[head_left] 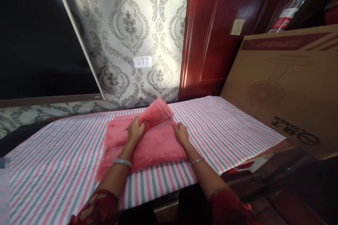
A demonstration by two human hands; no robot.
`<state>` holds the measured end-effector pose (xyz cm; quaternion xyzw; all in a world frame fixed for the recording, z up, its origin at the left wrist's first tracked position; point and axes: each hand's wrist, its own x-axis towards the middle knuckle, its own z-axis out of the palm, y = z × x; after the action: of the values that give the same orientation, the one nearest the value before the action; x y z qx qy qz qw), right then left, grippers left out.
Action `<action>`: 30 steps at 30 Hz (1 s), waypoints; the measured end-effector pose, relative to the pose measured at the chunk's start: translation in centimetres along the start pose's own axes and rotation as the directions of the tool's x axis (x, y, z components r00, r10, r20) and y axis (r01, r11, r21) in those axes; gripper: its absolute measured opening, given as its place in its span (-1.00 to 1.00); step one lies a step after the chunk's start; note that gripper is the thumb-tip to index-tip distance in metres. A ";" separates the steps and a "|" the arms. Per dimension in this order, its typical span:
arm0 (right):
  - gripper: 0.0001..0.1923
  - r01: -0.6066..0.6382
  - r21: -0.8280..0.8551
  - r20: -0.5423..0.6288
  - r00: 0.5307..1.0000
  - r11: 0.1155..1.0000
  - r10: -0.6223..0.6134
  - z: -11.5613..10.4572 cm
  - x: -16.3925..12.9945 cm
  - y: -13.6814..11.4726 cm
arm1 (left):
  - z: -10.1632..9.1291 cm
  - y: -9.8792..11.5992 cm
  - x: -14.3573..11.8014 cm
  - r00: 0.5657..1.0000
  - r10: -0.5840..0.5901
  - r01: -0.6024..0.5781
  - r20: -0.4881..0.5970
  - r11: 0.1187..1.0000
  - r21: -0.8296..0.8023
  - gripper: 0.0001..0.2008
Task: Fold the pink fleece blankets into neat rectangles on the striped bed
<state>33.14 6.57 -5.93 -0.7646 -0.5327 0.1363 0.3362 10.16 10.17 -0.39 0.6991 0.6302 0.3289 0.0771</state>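
Observation:
A soft pink towel [158,146] lies spread on the striped cloth, with its far part folded or rolled into a thick bundle near the wall. My left hand [136,130] is closed around the near left side of that bundle, thumb toward the right. At the towel's right edge, my right hand [181,133] pinches the fabric between thumb and fingers. The towel's left part lies flat and a little wrinkled. How many layers are in the bundle cannot be made out.
A pink, grey and white striped cloth [66,147] covers the table. On the right stands a large cardboard box [295,77], with a plastic bottle [287,14] behind it. A dark television screen [44,38] borders the left. Behind are patterned wallpaper and a paper label [142,61] reading 277.

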 end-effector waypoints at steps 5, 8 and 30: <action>-0.81 0.075 0.056 -0.012 0.997 0.996 -0.075 -0.3 0.0 1.0 | 0.4 -0.2 -0.3 1.000 0.005 -0.006 -0.018 0.999 -0.032 -0.64; -0.78 0.140 0.089 -0.005 0.990 0.986 -0.140 -0.7 0.1 0.7 | 0.6 -0.3 -0.4 0.999 0.016 -0.018 -0.027 0.998 -0.056 -0.65; -0.87 0.040 0.022 0.046 0.998 0.999 -0.041 -0.2 3.3 -1.6 | 0.6 -1.0 0.4 0.999 -0.019 0.016 -0.029 0.995 -0.094 -0.69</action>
<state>33.37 9.80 -4.24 -0.7468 -0.5542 0.1528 0.3344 9.67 10.94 -1.21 0.6841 0.6213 0.3679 0.1032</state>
